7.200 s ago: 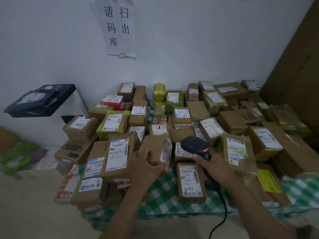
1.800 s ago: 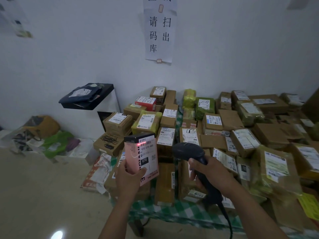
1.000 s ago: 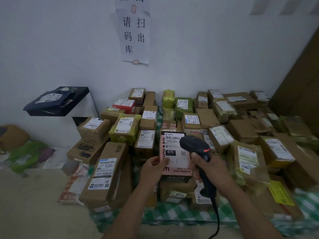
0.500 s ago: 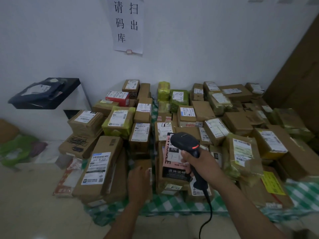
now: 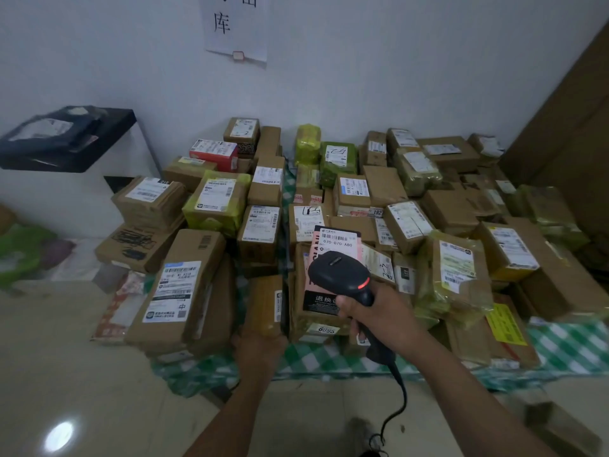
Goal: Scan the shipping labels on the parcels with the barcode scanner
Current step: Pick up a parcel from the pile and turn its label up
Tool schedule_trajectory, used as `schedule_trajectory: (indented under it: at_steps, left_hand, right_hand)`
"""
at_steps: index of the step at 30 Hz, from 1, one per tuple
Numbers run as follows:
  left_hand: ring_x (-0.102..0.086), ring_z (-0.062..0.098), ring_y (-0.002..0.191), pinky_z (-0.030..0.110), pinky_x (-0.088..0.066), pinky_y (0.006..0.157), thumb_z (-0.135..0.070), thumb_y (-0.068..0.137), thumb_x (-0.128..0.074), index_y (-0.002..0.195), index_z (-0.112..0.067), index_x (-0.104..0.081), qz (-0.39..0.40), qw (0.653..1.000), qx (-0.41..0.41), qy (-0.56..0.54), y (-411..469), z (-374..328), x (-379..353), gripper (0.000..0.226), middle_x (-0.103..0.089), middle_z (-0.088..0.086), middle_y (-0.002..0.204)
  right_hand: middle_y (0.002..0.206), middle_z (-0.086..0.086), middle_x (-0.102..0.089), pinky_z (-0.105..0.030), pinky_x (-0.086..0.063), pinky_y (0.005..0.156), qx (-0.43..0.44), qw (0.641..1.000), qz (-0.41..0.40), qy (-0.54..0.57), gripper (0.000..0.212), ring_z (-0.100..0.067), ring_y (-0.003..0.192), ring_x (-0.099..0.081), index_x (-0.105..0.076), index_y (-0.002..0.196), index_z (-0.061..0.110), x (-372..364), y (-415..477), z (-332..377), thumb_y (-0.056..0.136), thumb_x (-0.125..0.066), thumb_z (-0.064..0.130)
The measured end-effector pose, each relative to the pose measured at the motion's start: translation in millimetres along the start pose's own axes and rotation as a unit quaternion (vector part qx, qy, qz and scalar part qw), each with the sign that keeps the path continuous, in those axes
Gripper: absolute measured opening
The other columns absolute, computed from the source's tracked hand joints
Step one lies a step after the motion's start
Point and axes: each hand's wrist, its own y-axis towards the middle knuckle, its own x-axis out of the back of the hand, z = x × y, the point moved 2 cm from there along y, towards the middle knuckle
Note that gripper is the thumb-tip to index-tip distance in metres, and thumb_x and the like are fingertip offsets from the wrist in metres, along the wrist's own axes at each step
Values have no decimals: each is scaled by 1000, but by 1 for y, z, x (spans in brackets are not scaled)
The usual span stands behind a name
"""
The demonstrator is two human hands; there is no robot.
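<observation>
White plaster wall (image 5: 395, 77) behind; paper notice (image 5: 235, 26) taped to it, hand-lettered, character "库" legible. Counter (image 5: 560, 344) draped in green-and-white checked cloth, crowded with parcels (image 5: 379, 186): mostly brown corrugated cartons, several wrapped in yellow-green film, nearly all bearing white printed shipping labels. Black shelf (image 5: 71, 143) at left wall, carrying a dark soft bag with label. Glossy beige tiled floor (image 5: 82, 374) below.

Pink carton (image 5: 321, 258) lying atop front stack, label reading "070-070-A80" above a barcode; black panel at lower end reading "退换", rest covered. Carton beneath marked "6895". Nearby labels hand-marked "192" and "2-3". Long brown carton (image 5: 179, 285) at front left, label with character "中".

Barcode scanner (image 5: 342, 275): black moulded plastic, rounded head, red lit indicator, coiled cable trailing down. Right hand (image 5: 379, 316) clenched round scanner grip, head held over pink carton. Left hand (image 5: 260, 346) grasping near end of narrow brown carton (image 5: 267, 305) at counter front edge.
</observation>
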Motion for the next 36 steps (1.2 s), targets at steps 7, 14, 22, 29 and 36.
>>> schedule_trajectory:
  at_steps: [7, 14, 22, 29, 36]
  left_hand:
    - [-44, 33, 131, 37, -42, 95, -39, 77, -81, 151, -12, -29, -95, 965, -28, -241, -27, -6, 52, 94, -37, 12, 148]
    - [-52, 21, 109, 36, -45, 88, -38, 82, -75, 142, -12, -42, -136, 927, -55, -345, -36, -20, 138, 73, -53, 5, 130]
    - [-64, 26, 106, 53, -52, 95, -76, 50, -64, 126, -26, -61, -156, 919, -67, -356, -29, -17, 192, 91, -67, 1, 118]
    - [-59, 31, 117, 56, -51, 96, -56, 75, -74, 139, -21, -46, -165, 925, -99, -328, -33, -16, 204, 78, -58, 9, 134]
    - [-55, 30, 121, 55, -48, 98, -49, 78, -75, 142, -21, -45, -147, 929, -99, -325, -33, -15, 196, 75, -56, 8, 136]
  right_hand:
    - [63, -12, -70, -33, -54, 61, -18, 999, 4, 34, 20, -20, 51, -62, -64, 88, 12, -18, -1, 6, 90, -67, 32]
    - [67, -13, -71, -28, -54, 51, -18, 1000, 5, 17, 27, -16, 46, -61, -66, 85, 8, -39, 2, 23, 90, -66, 34]
    - [49, -4, -62, -24, -48, 46, -1, 998, 69, 3, 35, -14, 39, -54, -65, 74, 0, -40, -10, 41, 91, -65, 31]
    - [66, -13, -71, -29, -48, 51, 12, 995, 92, 37, 28, -15, 39, -54, -64, 83, 4, -31, -19, 41, 93, -63, 29]
    - [77, -20, -71, -29, -49, 50, 16, 993, 114, 21, 29, -18, 46, -57, -65, 96, 5, -27, -27, 42, 92, -64, 34]
